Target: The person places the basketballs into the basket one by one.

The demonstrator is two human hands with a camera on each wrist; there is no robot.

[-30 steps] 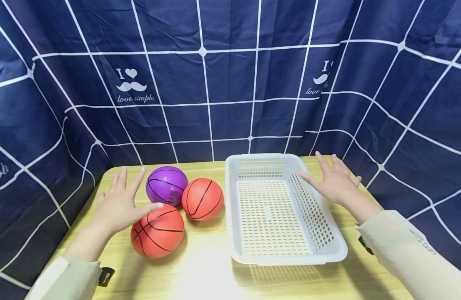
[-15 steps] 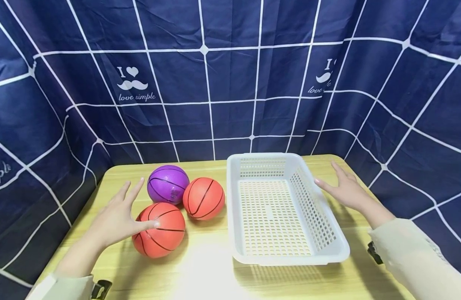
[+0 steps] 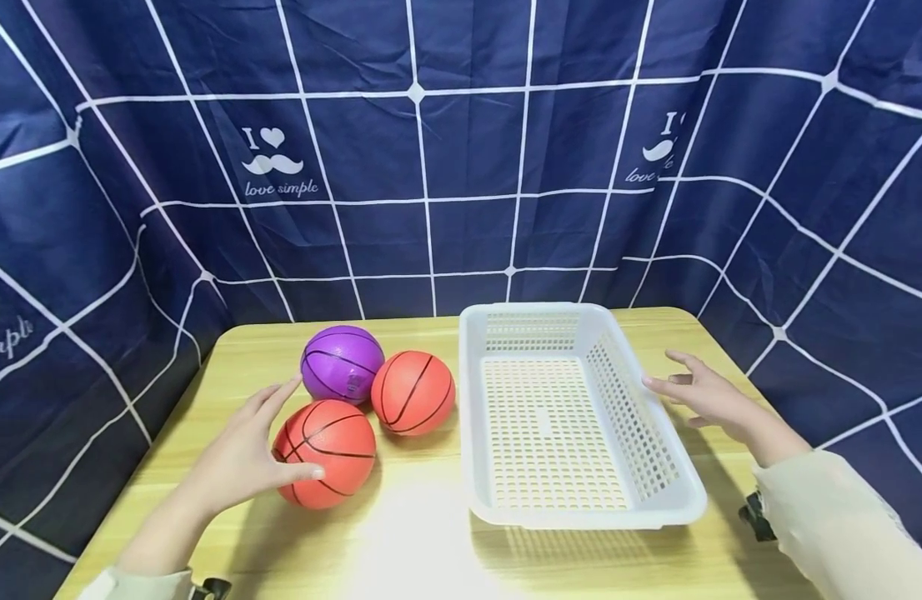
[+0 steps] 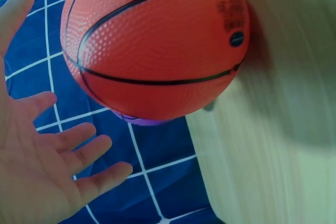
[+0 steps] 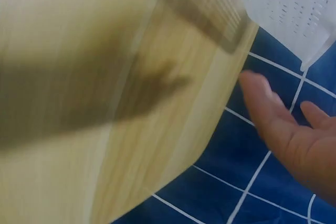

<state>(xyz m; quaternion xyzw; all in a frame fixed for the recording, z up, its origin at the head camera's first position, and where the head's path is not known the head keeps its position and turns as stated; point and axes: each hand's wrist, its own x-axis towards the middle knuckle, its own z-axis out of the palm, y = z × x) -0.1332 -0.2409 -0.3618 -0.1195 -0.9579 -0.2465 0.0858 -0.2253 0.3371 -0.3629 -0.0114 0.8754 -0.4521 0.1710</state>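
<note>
My left hand (image 3: 239,458) is spread beside the nearest orange-red toy basketball (image 3: 328,454), its thumb overlapping the ball in the head view. In the left wrist view a gap shows between the fingers (image 4: 86,153) and that basketball (image 4: 157,45). Behind it sit a purple basketball (image 3: 341,364) and a second orange-red basketball (image 3: 413,393), close together. My right hand (image 3: 712,400) hovers by the right rim of a white plastic basket (image 3: 464,433), fingers loosely bent and holding nothing. The right wrist view has this hand (image 5: 294,135) apart from the basket wall (image 5: 286,14).
A light wooden table (image 3: 416,542) carries the balls and the basket. Dark blue curtain (image 3: 468,167) with white grid lines hangs behind and on both sides of it. The basket holds nothing inside.
My left hand has come lower and closer to the near basketball's left side. The right hand has drawn back and down from over the basket's rim, its fingers bending more.
</note>
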